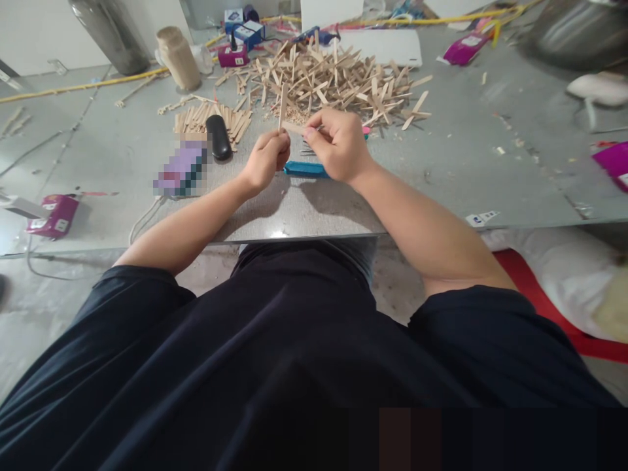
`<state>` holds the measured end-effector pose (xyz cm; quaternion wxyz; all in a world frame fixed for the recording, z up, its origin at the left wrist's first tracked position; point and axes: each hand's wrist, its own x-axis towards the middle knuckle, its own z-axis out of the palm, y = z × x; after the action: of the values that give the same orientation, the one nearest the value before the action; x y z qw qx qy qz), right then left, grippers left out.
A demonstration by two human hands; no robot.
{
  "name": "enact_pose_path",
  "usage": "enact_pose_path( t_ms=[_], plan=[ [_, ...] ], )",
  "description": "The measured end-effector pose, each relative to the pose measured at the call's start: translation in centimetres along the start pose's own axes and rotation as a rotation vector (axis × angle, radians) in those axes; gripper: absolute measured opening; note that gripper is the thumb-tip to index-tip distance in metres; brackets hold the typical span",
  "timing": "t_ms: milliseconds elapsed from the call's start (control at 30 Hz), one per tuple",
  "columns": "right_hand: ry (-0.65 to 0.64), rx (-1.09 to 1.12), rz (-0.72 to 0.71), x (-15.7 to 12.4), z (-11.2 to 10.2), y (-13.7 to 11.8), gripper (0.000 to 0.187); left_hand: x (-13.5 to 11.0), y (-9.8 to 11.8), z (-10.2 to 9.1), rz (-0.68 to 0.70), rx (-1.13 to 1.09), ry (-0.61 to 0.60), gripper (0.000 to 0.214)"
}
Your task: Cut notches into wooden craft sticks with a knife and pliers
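My left hand (267,160) is closed in a pinch on a thin wooden stick (282,106) that stands upright. My right hand (338,144) is closed on another flat wooden stick (293,128) that lies crosswise, its end meeting the foot of the upright one. Both hands hover just above the grey table (441,170). A blue tool (305,169) lies on the table under my right hand. Behind the hands is a big heap of joined wooden sticks (333,82).
A row of loose sticks (196,119) and a black case (218,137) lie at the left. A tan bottle (179,59), purple packets (53,216), small boxes (243,29), a yellow cord (88,85) and a white board (383,46) surround the heap.
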<state>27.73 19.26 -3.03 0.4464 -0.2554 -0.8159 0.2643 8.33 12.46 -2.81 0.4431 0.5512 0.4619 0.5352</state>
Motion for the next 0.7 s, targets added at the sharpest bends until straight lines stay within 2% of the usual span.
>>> enact_pose_path(
  t_ms=[200,333,467,567,700],
  plan=[
    [0.01,-0.021,-0.025,-0.3,0.5,-0.2,0.067,0.1,-1.0,-1.1,0.185,0.37,0.056,0.056],
    [-0.004,-0.041,-0.045,-0.5,0.8,-0.1,0.064,0.6,-1.7,-2.3,0.213,0.606,0.064,0.046],
    [-0.046,-0.056,-0.057,-0.7,1.1,-0.2,0.06,0.5,-1.7,-2.3,0.219,0.768,0.04,0.042],
    [-0.059,-0.066,-0.039,-0.7,1.4,-0.3,0.059,-0.2,-1.2,-1.5,0.21,0.772,0.006,0.042],
    [-0.04,-0.019,0.028,-0.6,1.5,0.1,0.062,-1.4,0.4,-0.1,0.204,0.473,0.034,0.043]
  ],
)
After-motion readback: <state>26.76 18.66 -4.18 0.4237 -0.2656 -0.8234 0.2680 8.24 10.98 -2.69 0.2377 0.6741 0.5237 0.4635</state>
